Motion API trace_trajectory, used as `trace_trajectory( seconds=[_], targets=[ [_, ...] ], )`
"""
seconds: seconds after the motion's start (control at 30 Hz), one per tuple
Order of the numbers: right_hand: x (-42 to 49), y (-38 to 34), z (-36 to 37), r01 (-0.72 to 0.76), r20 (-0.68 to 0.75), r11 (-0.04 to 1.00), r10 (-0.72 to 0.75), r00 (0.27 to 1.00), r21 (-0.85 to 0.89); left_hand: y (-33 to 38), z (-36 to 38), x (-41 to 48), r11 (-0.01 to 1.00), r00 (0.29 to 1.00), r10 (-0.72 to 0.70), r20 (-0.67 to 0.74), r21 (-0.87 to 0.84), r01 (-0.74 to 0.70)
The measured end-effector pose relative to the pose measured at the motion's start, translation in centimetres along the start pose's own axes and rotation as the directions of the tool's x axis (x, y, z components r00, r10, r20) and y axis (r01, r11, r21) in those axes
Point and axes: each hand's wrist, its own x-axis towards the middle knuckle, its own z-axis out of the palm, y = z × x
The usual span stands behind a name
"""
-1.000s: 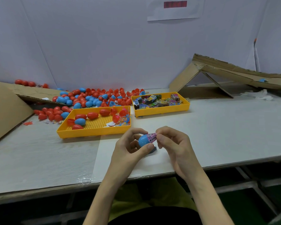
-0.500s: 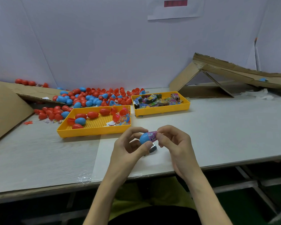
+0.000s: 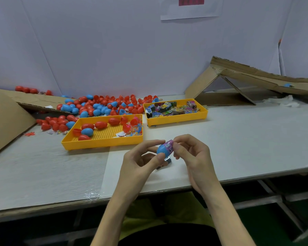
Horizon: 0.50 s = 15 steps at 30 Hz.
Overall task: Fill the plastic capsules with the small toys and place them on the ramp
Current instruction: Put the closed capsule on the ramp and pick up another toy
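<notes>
My left hand (image 3: 140, 161) pinches a blue capsule half (image 3: 162, 150) between thumb and fingers, just above the table's front area. A small pink and purple toy packet (image 3: 169, 144) sticks out of its open end, and my right hand (image 3: 192, 155) pinches that packet with its fingertips. The cardboard ramp (image 3: 256, 77) stands at the back right, sloping down to the right, with one blue capsule (image 3: 287, 85) lying on it. A small dark piece (image 3: 168, 160) lies on the table under my hands.
A yellow tray (image 3: 103, 141) with red and blue capsules and loose toys sits ahead left. A second yellow tray (image 3: 178, 118) holds several toy packets. A heap of red and blue capsules (image 3: 100, 105) lies behind them. Cardboard (image 3: 5, 119) leans at the left.
Both hands have lifted slightly with the blue half. The packet sits a little deeper in the capsule than a second ago.
</notes>
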Motion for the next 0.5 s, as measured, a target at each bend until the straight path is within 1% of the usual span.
trace_trajectory(
  seconds=[0.27,0.37,0.5],
  targets=[
    [0.05,0.08,0.00,0.002,0.000,1.000,-0.002,1.000,-0.001,-0.38,-0.21,0.24,1.000,0.997,0.018,-0.075,0.008,-0.017],
    [0.02,-0.12,0.09,0.016,0.027,1.000,-0.015,1.000,-0.017,-0.45,-0.34,0.15,0.999,0.998,0.019,-0.066,-0.047,-0.022],
    [0.01,-0.19,0.11,0.021,0.013,0.999,-0.020,1.000,-0.026,-0.47,-0.30,0.08,0.998,0.997,0.035,-0.073,-0.051,-0.039]
  ],
)
